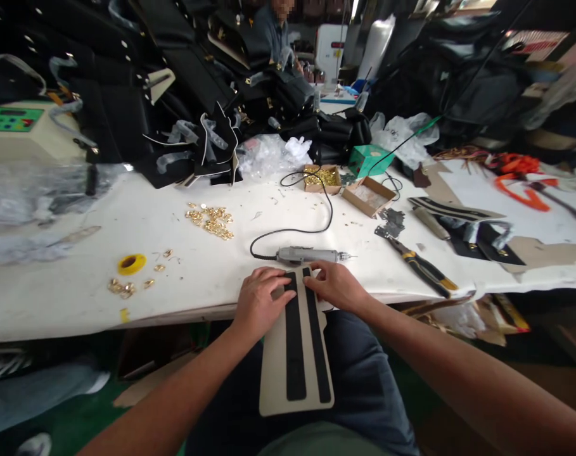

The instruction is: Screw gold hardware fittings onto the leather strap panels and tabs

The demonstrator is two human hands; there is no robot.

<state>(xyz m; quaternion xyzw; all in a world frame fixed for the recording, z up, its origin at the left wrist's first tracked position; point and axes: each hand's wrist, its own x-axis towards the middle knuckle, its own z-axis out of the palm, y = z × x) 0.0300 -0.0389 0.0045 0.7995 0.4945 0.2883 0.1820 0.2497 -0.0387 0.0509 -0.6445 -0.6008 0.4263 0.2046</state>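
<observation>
Closest to the lens, a beige panel (271, 370) lies across the person's lap in blue trousers (364, 380), its top end resting on the near edge of the desk (197, 266). Two black strips (294, 354) run side by side along its length. Both hands sit on that top end: the left hand (259, 297) lies over the left strip and the right hand (338, 285) over the right one. The fingers (281, 282) are open and press down flat, and neither hand is closed round anything or lifts the panel. Just beyond the fingertips a grey power tool (307, 255) lies on the desk, tip pointing right, its black cord (316, 221) looping away toward a small box of gold fittings (322, 177). The work in hand appears to be seating the strip ends against the panel. Doing it well likely means pressing evenly from both sides so the strips lie parallel with a uniform gap, bracing the panel on the desk edge rather than the soft lap, and smoothing outward so no ripple is trapped. The tool is near enough to be nudged, so low, short hand movements seem wise.
</observation>
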